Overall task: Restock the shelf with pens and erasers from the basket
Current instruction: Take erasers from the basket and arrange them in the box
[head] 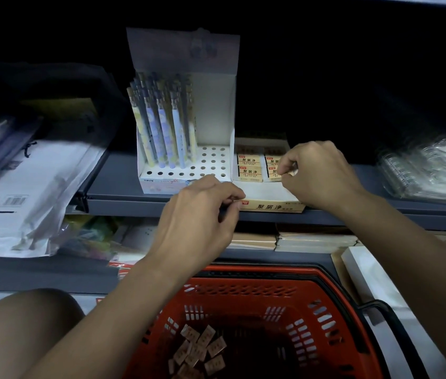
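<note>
Below our forearms at six o'clock sits the red basket (257,324), loose erasers (200,351) heaped on its floor. Our left hand (197,214) pinches the eraser box (271,199) at its front left corner on the shelf (112,195). Our right hand (317,173), at three o'clock from it, pinches an eraser (276,172) inside the box; the pens (161,127) stand in their display at eleven o'clock.

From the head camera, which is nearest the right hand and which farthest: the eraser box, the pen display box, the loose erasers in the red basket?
1. Eraser box: on the shelf, right under the right hand, whose fingers reach into it.
2. Pen display box: just left of the eraser box, on the same shelf.
3. Loose erasers: down in the red basket, well below the shelf.
</note>
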`<state>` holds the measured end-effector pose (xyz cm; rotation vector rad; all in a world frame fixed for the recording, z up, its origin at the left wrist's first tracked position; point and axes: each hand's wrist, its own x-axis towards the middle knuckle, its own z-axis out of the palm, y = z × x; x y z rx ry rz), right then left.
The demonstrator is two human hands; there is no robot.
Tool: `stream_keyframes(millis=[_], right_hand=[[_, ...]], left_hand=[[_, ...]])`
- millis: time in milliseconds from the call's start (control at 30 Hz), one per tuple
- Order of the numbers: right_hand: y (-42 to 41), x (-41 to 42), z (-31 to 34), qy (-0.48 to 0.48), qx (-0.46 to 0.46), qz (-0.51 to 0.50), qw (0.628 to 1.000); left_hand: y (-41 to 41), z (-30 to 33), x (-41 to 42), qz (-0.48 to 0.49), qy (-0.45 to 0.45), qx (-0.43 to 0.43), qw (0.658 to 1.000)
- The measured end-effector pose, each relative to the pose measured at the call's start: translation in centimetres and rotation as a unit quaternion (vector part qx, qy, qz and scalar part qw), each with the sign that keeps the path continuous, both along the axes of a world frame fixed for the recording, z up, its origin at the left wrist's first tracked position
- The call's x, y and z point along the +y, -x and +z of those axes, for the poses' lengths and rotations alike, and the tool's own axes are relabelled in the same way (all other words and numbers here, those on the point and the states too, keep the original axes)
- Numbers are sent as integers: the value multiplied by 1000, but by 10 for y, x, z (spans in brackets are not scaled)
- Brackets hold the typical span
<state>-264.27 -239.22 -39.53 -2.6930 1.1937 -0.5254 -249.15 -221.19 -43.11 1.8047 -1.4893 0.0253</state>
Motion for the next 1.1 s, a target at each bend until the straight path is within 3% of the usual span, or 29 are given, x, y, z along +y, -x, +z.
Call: stream_keyframes(millis=[600,833,1100], right_hand=[[-7,11,-1,9,-5,-34,999],[-15,9,-1,-2,-29,43,999],[-21,8,-1,22,3,56,998]], left_hand=[[2,-1,-2,8,6,-7,1000],[2,-3,-3,8,7,-14,1000],[1,-5,-5,6,11,-18,1000]])
